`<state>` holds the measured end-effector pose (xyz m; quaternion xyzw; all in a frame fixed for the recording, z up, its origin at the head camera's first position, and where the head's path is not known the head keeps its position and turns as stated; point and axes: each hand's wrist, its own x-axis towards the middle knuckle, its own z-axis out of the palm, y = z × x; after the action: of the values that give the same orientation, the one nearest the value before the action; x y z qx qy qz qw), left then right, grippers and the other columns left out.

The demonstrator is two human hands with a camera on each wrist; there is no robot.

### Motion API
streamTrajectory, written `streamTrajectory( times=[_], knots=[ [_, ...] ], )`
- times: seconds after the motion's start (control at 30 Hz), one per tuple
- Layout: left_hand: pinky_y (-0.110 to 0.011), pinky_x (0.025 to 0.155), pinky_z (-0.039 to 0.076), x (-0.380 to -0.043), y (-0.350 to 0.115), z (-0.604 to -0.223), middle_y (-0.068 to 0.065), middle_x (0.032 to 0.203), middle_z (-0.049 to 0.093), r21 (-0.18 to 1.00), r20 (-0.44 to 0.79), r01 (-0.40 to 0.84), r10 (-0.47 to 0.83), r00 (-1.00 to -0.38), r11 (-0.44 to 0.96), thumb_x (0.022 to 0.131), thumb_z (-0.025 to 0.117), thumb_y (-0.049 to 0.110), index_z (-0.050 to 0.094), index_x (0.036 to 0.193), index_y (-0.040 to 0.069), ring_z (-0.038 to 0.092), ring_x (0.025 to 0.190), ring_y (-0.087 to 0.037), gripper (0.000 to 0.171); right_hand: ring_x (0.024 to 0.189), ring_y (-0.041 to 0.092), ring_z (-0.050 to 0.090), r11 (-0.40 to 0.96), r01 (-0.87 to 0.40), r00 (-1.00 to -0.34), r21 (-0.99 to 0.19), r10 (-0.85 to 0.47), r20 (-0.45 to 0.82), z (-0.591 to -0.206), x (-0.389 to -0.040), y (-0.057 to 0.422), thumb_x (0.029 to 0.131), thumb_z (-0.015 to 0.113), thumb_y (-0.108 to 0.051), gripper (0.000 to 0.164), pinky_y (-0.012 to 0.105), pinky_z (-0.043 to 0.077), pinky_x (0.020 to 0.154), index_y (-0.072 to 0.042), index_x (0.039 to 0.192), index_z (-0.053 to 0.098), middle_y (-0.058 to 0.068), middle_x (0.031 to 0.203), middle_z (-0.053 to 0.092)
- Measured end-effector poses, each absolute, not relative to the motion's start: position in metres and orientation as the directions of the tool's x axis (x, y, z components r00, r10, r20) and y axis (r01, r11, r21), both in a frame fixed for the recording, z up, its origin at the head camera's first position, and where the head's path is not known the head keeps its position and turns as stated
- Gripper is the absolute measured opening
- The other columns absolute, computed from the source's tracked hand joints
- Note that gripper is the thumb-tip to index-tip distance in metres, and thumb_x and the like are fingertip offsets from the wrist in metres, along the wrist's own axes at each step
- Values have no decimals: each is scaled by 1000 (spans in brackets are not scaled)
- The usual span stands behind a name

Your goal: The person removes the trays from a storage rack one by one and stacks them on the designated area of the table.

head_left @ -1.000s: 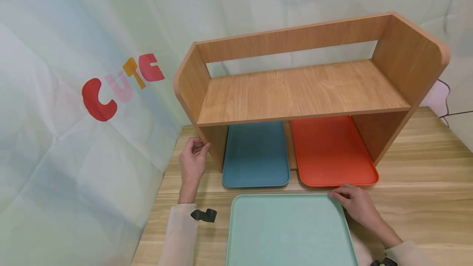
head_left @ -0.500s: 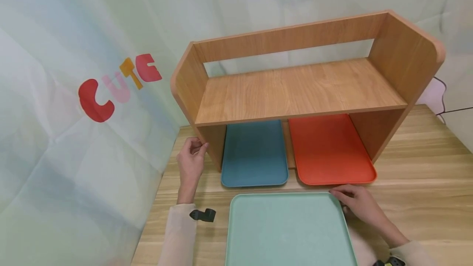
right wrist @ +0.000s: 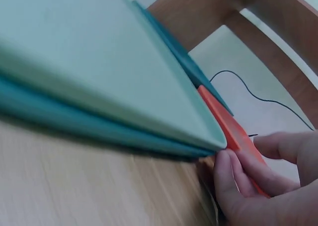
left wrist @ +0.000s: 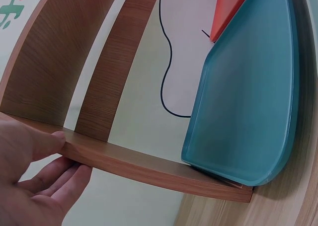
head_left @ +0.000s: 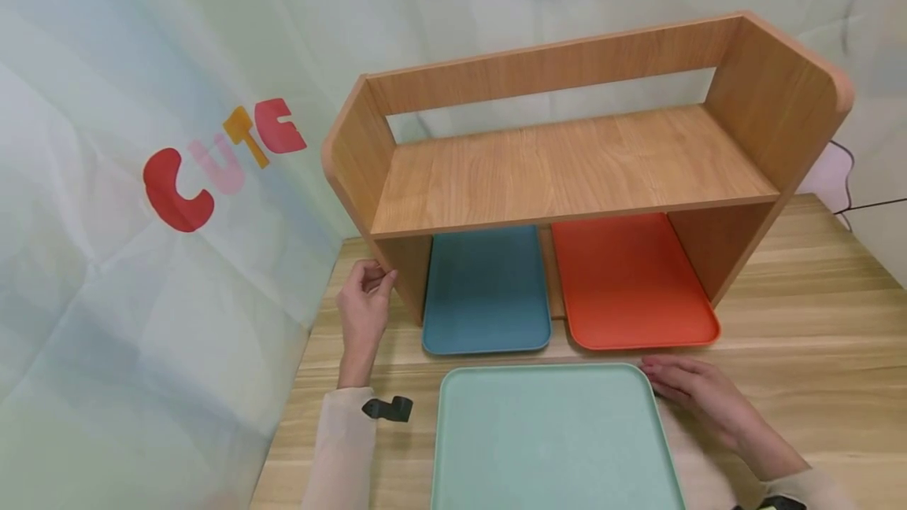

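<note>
Room on counter [head_left: 815,337] near right edge, beside shelf [head_left: 567,168]; narrow gap between blue tray [head_left: 487,293], red tray [head_left: 634,286] beneath it. Green tray [head_left: 553,439] obstructs front approach.

Lower centre holds a mint tray [head_left: 553,439], mid-frame a blue tray [head_left: 486,293] and orange-red tray [head_left: 634,282], above them a wood-grained brown shelf [head_left: 567,168]

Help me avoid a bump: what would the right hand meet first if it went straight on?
Likely the pale green tray, at its corner nearest the right hand; whether they touch is unclear.
</note>
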<state>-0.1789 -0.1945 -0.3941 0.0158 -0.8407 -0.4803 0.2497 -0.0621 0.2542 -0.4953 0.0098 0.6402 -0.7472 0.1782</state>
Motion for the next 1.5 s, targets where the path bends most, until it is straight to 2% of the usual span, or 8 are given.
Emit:
streamTrajectory(
  times=[0.13,0.23,0.4,0.67,1.0,1.13,1.3,1.5],
  knots=[
    [-32,80,59,-178,-195,-393,-16,94,68,814,399,203,-270,-876,545,87,69,7,61,99,-1,68,88,-24,17,110,7,62,-366,346,-912,-864,-348,-218,-493,-62,258,102,42,-8,32,24,51,96,7,128,52,-1,115,68],
    [-32,80,59,-178,-196,-393,-16,94,68,814,396,198,-273,-877,546,87,69,8,61,99,0,68,88,-24,17,111,14,63,-536,398,-898,-744,-392,-198,-493,-63,257,103,36,-4,31,28,50,99,-2,117,63,7,116,68],
    [-32,82,59,-178,-197,-393,-16,95,68,819,388,192,-276,-879,540,87,68,8,61,100,-1,68,89,-24,17,113,22,63,-709,437,-888,-553,-438,-141,-494,-65,257,103,26,1,41,31,47,103,2,112,66,15,117,66],
    [-31,79,59,-178,-197,-393,-17,94,69,817,397,200,-277,-875,540,86,70,5,61,99,-1,69,88,-25,18,106,24,65,-795,469,-881,-384,-391,-267,-494,-68,254,103,32,-3,35,30,45,105,2,105,67,16,110,67],
    [-32,81,59,-179,-196,-394,-16,94,68,818,390,196,-272,-880,541,86,69,7,61,100,0,69,89,-24,17,99,23,68,-852,418,-878,-314,-291,-380,-491,-72,246,101,41,-5,27,26,46,104,-3,97,68,12,103,69],
    [-32,80,59,-180,-196,-395,-16,94,68,817,393,199,-271,-878,541,87,69,7,61,99,0,68,88,-24,17,95,24,69,-884,383,-870,-269,-247,-427,-490,-74,243,100,43,-4,23,26,47,102,-1,93,65,13,98,68],
    [-31,80,59,-180,-196,-396,-15,93,68,820,397,206,-270,-877,534,86,70,7,61,98,0,69,88,-24,17,93,25,69,-914,345,-878,-214,-234,-417,-493,-73,240,100,40,-2,27,28,49,101,1,91,65,15,96,68],
    [-33,80,59,-179,-196,-395,-16,91,68,824,401,213,-276,-874,525,86,70,6,61,97,-1,69,87,-24,16,90,22,70,-923,321,-868,-212,-197,-455,-491,-74,236,99,43,-2,27,25,49,99,-1,88,68,14,92,70]
  ],
)
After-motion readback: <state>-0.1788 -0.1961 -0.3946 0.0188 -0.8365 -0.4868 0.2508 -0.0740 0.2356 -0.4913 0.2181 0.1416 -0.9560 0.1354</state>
